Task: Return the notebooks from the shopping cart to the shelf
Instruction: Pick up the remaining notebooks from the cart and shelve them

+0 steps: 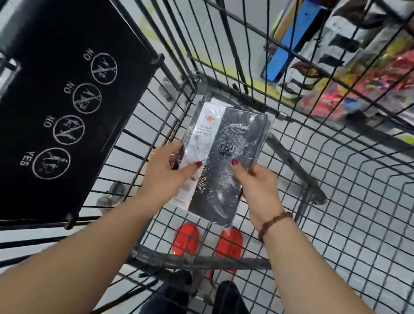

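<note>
While held over the cart (340,202) floor, inside the basket: notebooks (222,164), a thin stack, plastic-wrapped, black cover on top with a white "DIARY" band down its left side. Count unclear; at least two, judging by a white edge showing at the far end.

Position: near ends in both hands, far end toward the cart's front wall. Lifted or resting on the wire, cannot tell.

Left hand (166,175): closed on the near left edge, thumb on top over the white band, fingers curled underneath and mostly hidden.

Right hand (257,188): closed on the near right edge, thumb pressed on the black cover, fingers below out of sight. Bead bracelet (274,225) at the wrist.

Handling, judged:
- Weight: light; one hand likely enough.
- Stiffness: flat and fairly stiff as a stack, slight flex along the length.
- Surface: glossy film, shiny with glare; likely slippery, items liable to slide against each other.
- Fragility: low; corners and wrap prone to scuffing on the wire.

Hold recommended: pinch across the full thickness at the long edges, thumb above, fingers below, stack kept level and squared.

Destination: shelf (373,60) with colourful goods, upper right, beyond the cart wall; blurred, slot not identifiable.

Also present: black seat flap (58,88) with safety pictograms, left.
</note>
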`<state>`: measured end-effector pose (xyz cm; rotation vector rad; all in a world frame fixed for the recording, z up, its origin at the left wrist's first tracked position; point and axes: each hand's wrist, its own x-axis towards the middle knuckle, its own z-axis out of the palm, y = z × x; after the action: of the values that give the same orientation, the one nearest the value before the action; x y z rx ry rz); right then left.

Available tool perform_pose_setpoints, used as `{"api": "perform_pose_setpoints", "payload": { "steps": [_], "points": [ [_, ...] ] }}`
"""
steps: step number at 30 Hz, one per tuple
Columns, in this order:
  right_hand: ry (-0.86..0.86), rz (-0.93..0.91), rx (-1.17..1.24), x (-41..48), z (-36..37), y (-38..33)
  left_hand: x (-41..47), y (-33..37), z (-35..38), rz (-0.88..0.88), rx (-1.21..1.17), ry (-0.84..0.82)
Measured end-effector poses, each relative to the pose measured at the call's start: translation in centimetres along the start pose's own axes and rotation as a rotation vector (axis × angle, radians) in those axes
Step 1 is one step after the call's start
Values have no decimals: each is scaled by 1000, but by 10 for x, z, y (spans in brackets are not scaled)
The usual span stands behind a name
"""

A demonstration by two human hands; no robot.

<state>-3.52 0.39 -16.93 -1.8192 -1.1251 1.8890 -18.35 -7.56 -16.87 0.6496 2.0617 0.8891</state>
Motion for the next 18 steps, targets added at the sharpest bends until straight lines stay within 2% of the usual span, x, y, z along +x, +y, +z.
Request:
{"api": "perform_pose_setpoints", "payload": {
  "steps": [5,11,16,18],
  "points": [
    [-70,-52,98,-9,-6,3,-1,2,-2,-126,-184,12],
    [-243,-56,144,-29,-26,9,-8,9,2,-279,-191,-22],
    [-311,-94,-47,-45,-29,7,-28,4,-8,-477,-174,-19],
    [-243,-105,-30,-42,-29,6,-37,-5,-14,-562,-175,2]
  ]
}}
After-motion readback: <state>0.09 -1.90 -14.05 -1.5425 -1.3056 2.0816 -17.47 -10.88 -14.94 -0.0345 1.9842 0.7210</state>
